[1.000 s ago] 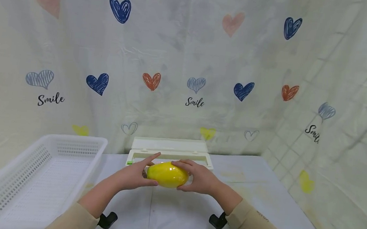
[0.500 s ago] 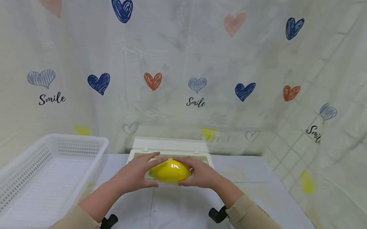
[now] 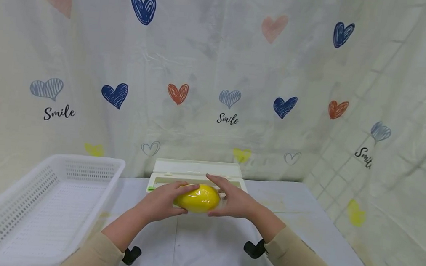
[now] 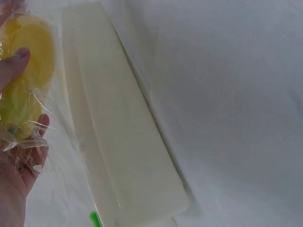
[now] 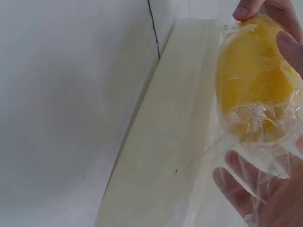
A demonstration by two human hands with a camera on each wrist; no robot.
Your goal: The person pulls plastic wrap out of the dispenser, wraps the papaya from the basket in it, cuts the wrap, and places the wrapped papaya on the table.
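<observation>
A glossy yellow mango (image 3: 201,198) with a greenish end hangs in the air in front of the white box. Clear cling film (image 5: 260,118) covers it, bunched and wrinkled at the end near the right hand. My left hand (image 3: 161,201) grips the mango's left end, its thumb pressed on the side. Around the other end, my right hand (image 3: 235,200) has its fingers spread; in the right wrist view they stand apart from the mango beside loose film. Behind is the white cling film box (image 3: 197,168), lid raised, with a green piece (image 3: 151,188) at its left.
A large white perforated basket (image 3: 110,200) stands on the left of the table. White cloth (image 3: 202,250) covers the tabletop. A curtain (image 3: 204,56) printed with hearts hangs behind and along the right. Black wrist cameras (image 3: 254,249) sit under both forearms.
The mango has risen slightly. My left fingers have closed over its left end, while my right fingers have lifted off and spread away from the other end.
</observation>
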